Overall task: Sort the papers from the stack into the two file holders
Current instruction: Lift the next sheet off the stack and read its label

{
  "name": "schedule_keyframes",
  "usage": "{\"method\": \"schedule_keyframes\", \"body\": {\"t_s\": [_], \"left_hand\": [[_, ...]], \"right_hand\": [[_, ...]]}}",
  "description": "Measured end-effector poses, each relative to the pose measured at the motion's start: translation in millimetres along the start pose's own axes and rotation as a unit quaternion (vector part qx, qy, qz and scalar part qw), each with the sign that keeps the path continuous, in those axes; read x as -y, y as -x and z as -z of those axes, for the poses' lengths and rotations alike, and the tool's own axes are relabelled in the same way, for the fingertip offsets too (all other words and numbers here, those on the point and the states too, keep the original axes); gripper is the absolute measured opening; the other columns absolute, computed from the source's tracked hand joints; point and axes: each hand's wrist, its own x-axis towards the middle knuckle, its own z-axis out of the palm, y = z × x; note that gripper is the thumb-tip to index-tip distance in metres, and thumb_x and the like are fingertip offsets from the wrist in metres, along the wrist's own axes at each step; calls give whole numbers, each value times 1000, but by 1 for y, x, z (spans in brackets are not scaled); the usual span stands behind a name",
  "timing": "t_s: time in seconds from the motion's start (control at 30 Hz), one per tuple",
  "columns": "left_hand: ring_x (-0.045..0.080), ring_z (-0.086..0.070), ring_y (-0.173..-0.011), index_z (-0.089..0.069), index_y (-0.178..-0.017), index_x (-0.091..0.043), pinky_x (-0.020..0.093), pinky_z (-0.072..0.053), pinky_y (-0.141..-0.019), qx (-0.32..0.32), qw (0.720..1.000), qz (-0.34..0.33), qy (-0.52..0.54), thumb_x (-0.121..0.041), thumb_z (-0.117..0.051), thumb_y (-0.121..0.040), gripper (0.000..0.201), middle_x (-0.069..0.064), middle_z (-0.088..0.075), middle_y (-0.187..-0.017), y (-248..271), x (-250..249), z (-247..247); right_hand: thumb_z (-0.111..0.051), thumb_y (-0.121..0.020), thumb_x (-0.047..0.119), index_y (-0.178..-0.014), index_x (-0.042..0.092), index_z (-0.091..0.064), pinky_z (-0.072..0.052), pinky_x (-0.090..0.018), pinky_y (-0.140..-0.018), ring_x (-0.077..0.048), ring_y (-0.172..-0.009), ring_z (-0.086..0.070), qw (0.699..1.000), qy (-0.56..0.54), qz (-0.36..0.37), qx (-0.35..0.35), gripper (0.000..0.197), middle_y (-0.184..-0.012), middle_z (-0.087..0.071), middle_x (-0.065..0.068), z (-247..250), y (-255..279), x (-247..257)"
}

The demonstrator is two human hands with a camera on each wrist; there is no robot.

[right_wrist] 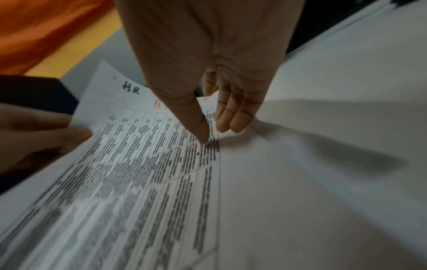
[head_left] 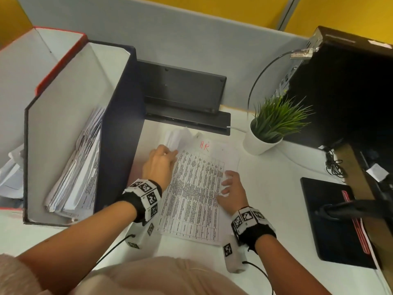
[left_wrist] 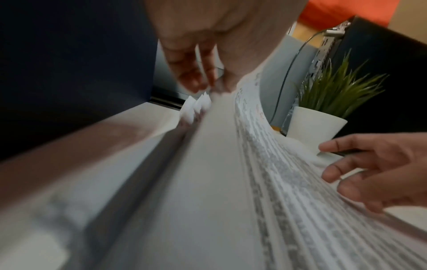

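A stack of printed papers (head_left: 195, 194) lies on the white desk; its top sheet carries a table and a red "HR". My left hand (head_left: 170, 153) pinches the far left corner of the upper sheets (left_wrist: 217, 164) and lifts that edge, with the pages curling up. My right hand (head_left: 227, 184) rests open on the stack's right edge, its thumb (right_wrist: 201, 131) pressing the sheet (right_wrist: 138, 164). The navy file holder (head_left: 121, 128) stands just left of the stack and holds several papers. Beyond it stands the red-edged file holder (head_left: 61, 54), with crumpled sheets at its base.
A potted plant (head_left: 270, 126) sits to the right, behind the stack. A black computer case (head_left: 350, 86) and a black mat (head_left: 327, 218) fill the right side. An upturned black keyboard (head_left: 182, 90) leans against the grey divider.
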Motion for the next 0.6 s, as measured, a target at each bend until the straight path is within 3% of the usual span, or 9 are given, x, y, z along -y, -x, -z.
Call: {"method": "schedule_keyframes", "body": {"t_s": [0.03, 0.1, 0.2, 0.27, 0.33, 0.4, 0.5, 0.53, 0.6], "left_hand": [[24, -52, -96, -65, -115, -9, 34, -49, -71, -12, 999, -25, 44, -5, -53, -92, 27, 9, -57, -101, 2, 1, 0], [16, -56, -88, -66, -112, -6, 24, -49, -77, -18, 986, -16, 165, 2, -50, -91, 28, 6, -61, -96, 6, 2, 2], [-3, -54, -64, -63, -96, -13, 8, -42, -57, 7, 956, 94, 277, -4, -45, -95, 20, -6, -61, -81, 8, 1, 5], [4, -51, -61, -58, -82, -15, 12, -39, -54, 24, 934, 148, 324, 2, -40, -93, 27, -3, -58, -78, 6, 1, 7], [20, -54, -76, -58, -70, -12, 27, -45, -68, 49, 904, 187, 381, 8, -35, -90, 36, 8, -60, -85, 1, 0, 10], [28, -56, -83, -61, -66, -8, 34, -46, -76, 72, 878, 220, 418, 4, -36, -88, 36, 17, -62, -88, -5, -1, 15], [21, -56, -72, -67, -80, -3, 28, -45, -64, 43, 856, 294, 422, -10, -45, -85, 24, 8, -62, -81, -19, 0, 16], [20, -53, -68, -66, -80, -3, 26, -43, -61, 24, 866, 315, 388, -15, -47, -86, 23, 6, -59, -76, -24, 3, 15], [22, -50, -66, -61, -70, -8, 24, -40, -56, 54, 916, 316, 240, -26, -51, -89, 28, 4, -54, -65, -30, 10, 12]], "right_hand": [[-68, -73, -7, -134, 19, -30, -42, -11, -61, -14, -75, -49, 999, -34, -19, -15, 76, -94, -48, -3, 2, -2, 1], [-73, -73, -3, -137, 24, -21, -43, -14, -61, -16, -73, -53, 994, -92, -46, -44, 86, -86, -51, -4, 6, -3, 3], [-74, -74, 0, -140, 21, -18, -48, -25, -74, -20, -78, -56, 981, -157, -78, -78, 90, -85, -56, -13, 11, -6, 4], [-73, -75, -2, -135, 11, -32, -53, -30, -70, -22, -74, -57, 971, -203, -105, -69, 73, -88, -60, -17, 15, -7, 2], [-70, -76, -4, -113, 0, -55, -52, -20, -52, -18, -62, -55, 968, -219, -110, -61, 39, -83, -62, -16, 18, -6, -2], [-63, -78, -12, -81, -3, -64, -45, -12, -44, -16, -58, -53, 965, -235, -78, -91, 10, -71, -60, -11, 19, -4, -7], [-49, -76, -21, -50, 7, -61, -41, -12, -41, -18, -55, -52, 944, -294, -62, -136, 40, -59, -56, -7, 17, -2, -14], [-47, -76, -22, -42, 12, -61, -40, -12, -40, -16, -49, -55, 936, -313, -69, -144, 50, -52, -57, -4, 16, -1, -15], [-43, -76, -23, -35, 13, -60, -39, -11, -36, -8, -40, -56, 921, -350, -64, -157, 57, -43, -57, 0, 13, 0, -17]]}}
